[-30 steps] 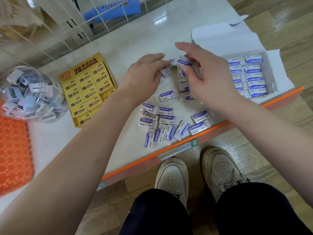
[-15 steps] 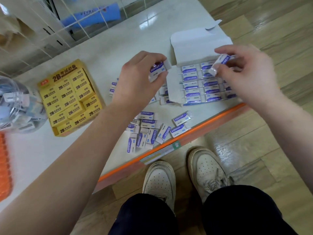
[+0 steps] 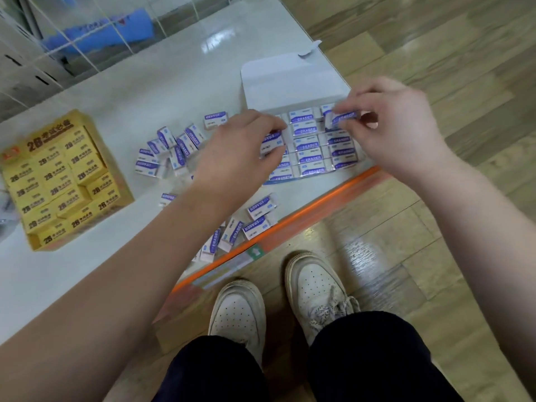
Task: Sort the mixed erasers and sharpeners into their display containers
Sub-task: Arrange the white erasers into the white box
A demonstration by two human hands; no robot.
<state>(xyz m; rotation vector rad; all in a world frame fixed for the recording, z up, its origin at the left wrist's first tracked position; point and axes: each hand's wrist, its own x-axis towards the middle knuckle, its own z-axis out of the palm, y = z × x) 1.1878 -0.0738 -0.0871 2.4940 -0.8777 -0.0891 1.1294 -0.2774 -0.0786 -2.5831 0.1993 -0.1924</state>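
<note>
Fingertips [image 3: 346,108] of the right hand [image 3: 397,126] pinch a purple-labelled eraser [image 3: 343,118] over the 1 o'clock corner of the white box [image 3: 290,82]. The left hand [image 3: 232,152] pinches a second eraser [image 3: 272,139] at the box's 9 o'clock edge. Loose erasers [image 3: 174,146] lie farther out at 9 o'clock on the counter [image 3: 145,91].

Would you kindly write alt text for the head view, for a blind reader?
A person's right hand pinches a white eraser in a purple sleeve over an open white cardboard box of matching erasers, while the left hand holds a second eraser at the box's left side. Loose erasers lie scattered on the white shelf, with a yellow carton to their left.
</note>
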